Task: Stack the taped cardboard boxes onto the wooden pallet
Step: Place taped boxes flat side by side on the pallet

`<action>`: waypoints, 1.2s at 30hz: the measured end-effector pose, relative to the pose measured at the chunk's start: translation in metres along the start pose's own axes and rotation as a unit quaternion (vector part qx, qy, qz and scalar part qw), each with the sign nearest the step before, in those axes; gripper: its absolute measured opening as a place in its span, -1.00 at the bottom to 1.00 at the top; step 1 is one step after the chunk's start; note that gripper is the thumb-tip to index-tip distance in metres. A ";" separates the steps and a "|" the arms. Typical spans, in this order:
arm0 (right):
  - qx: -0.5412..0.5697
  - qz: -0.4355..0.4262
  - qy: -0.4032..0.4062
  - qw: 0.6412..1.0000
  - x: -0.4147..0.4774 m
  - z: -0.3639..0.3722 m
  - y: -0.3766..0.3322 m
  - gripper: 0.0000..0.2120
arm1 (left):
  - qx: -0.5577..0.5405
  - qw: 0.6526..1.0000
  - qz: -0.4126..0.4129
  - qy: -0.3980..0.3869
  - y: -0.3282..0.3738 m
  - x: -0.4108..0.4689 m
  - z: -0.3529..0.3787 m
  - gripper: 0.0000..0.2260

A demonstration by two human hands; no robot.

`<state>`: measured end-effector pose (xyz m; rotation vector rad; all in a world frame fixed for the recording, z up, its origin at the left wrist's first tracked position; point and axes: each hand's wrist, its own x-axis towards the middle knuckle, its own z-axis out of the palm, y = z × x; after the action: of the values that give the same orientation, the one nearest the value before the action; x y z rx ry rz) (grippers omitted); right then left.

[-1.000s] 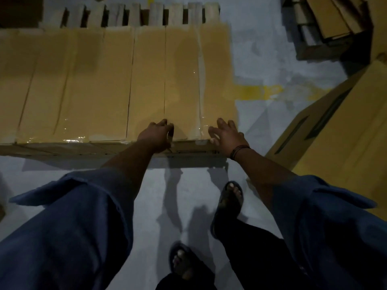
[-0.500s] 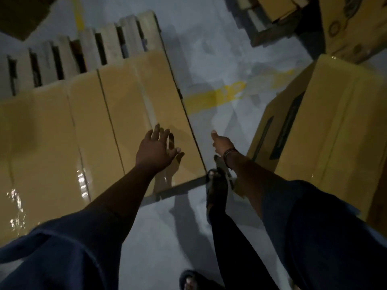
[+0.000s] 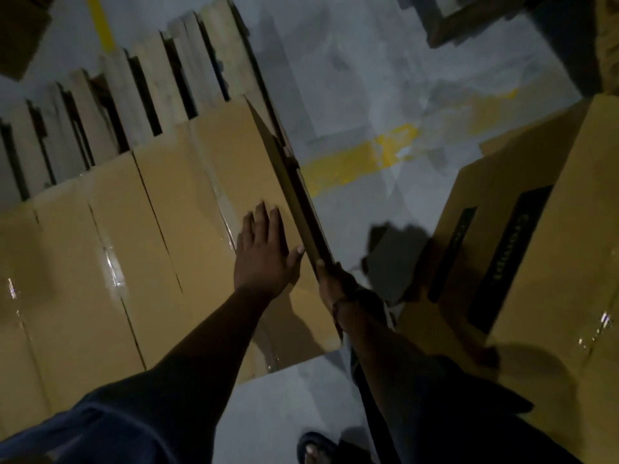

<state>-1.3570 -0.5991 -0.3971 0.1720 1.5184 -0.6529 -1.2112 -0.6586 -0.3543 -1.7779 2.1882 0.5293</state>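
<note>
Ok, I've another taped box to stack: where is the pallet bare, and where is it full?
Bare slats of the wooden pallet show only in the far strip behind the row of taped boxes. The near part is packed, box against box, to its right edge. Beyond that edge, grey floor with a yellow stripe lies open up to the printed box.

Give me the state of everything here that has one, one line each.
Wooden pallet: far slats uncovered.
End box: taped shut, lying on the pallet.
Other boxes: taped shut, side by side on it.
Floor box: closed, not yet stacked.
Left hand: open, flat on the end box's top.
Right hand: against that box's right side; grip unclear.
</note>
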 end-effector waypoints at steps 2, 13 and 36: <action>-0.052 0.011 0.015 0.998 -0.010 0.008 -0.020 -0.46 | 0.010 1.000 -0.002 -0.009 0.000 -0.003 0.003 -0.20; -0.463 -0.135 -0.061 0.874 -0.068 0.030 -0.104 -0.30 | -0.046 0.995 -0.068 -0.051 0.021 -0.019 -0.078 -0.29; -0.696 -0.415 -0.041 0.585 -0.340 0.139 -0.263 -0.35 | -0.097 0.986 -0.122 0.063 -0.010 -0.110 -0.362 -0.35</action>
<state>-1.3392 -0.7854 0.0144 -1.8513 1.5514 0.0427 -1.1717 -0.7242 0.0163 -2.2007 2.0141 0.6037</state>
